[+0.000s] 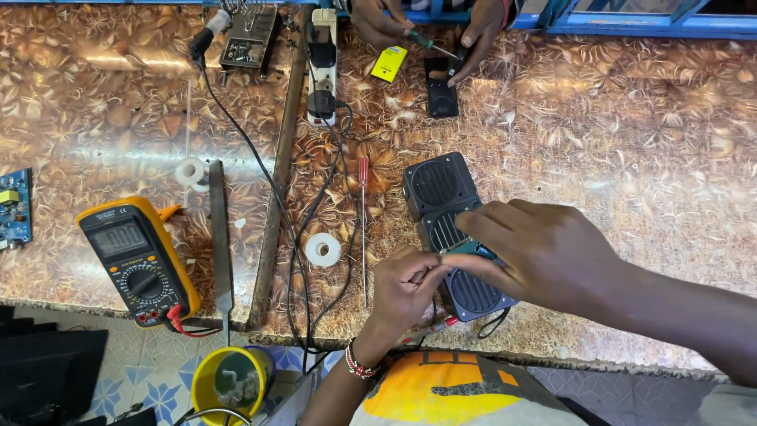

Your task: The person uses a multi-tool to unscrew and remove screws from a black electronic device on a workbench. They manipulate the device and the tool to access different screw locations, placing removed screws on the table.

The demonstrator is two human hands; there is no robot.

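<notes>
Where the desk (631, 158) meets its near edge, the left hand (406, 288) and the right hand (544, 252) come together over a dark speaker unit (453, 229), a long, rounded-cornered block of matte plastic with three ribbed round grilles in a row. The right hand lies flat across its middle grille, fingers spread and pressing down; the left hand sits just beside the near grille, fingertips pinched on something too small to make out, touching the right thumb. A beaded band circles the left wrist. The speaker unit lies slanted, its far end uncovered, its near end at the desk's edge.

The desk top is glossy, patterned like brown dried leaves. Left of the hands lies a small white tape roll (322, 249), and beside it a thin screwdriver (363, 229) with a red handle. Further left, a yellow-cased multimeter (138, 260) with a grey screen and round dial rests near the edge. Black cables (296, 237) loop across the middle.

At the far side, another person's hands (426, 28) work a green-handled screwdriver over a small black part (441, 87).
</notes>
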